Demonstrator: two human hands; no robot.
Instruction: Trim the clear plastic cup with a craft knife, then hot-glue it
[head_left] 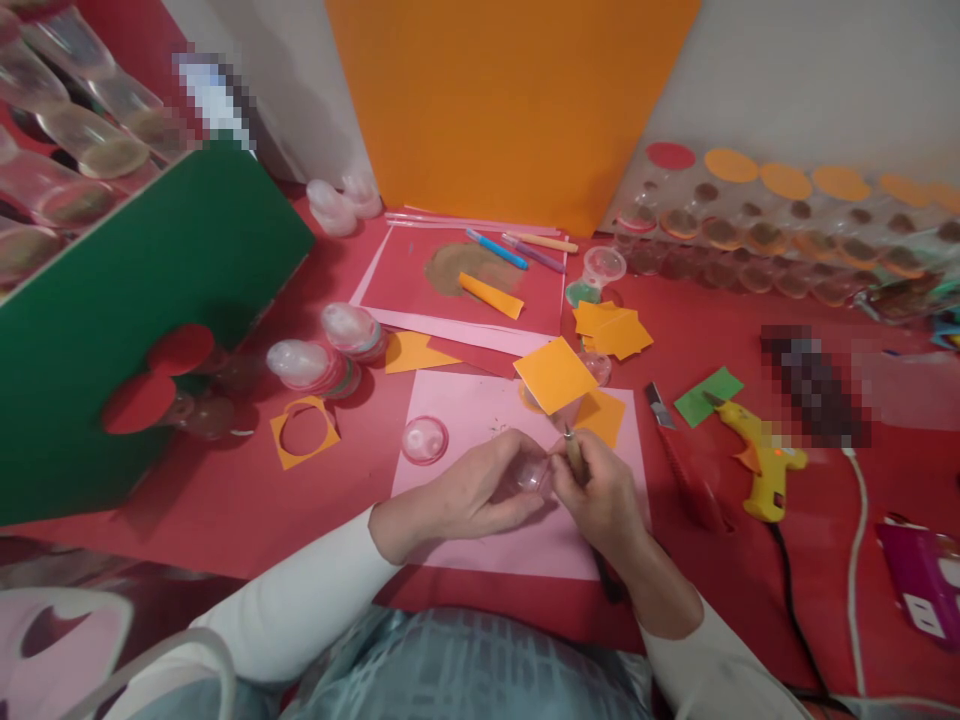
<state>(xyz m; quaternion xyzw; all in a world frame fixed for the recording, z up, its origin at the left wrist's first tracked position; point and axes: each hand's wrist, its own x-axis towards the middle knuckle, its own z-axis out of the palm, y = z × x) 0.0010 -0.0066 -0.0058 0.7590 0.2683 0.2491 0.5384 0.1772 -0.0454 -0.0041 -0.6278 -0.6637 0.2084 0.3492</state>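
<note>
Over a pink sheet of paper [450, 530], my left hand [480, 485] is closed around a small clear plastic cup [531, 474]. Close against the cup's right side, my right hand [604, 490] grips a slim tool with a pointed metal tip [574, 455]. The tip points up and away from me, and most of the tool is covered by my fingers. A dark handle-like piece [609, 580] shows below that wrist, though I cannot tell if it belongs to the tool. Left of my hands lies a clear round cup with a pink rim [424, 440]. An orange paper square [556, 375] sits just beyond.
At right lie a yellow glue gun [769, 465] with a trailing cord, a red utility knife [686, 465] and green paper [709, 396]. Stacked cups [311, 368] and a green board [172, 300] stand left. Markers [496, 249] lie behind; bottle shapes [765, 235] line the back right.
</note>
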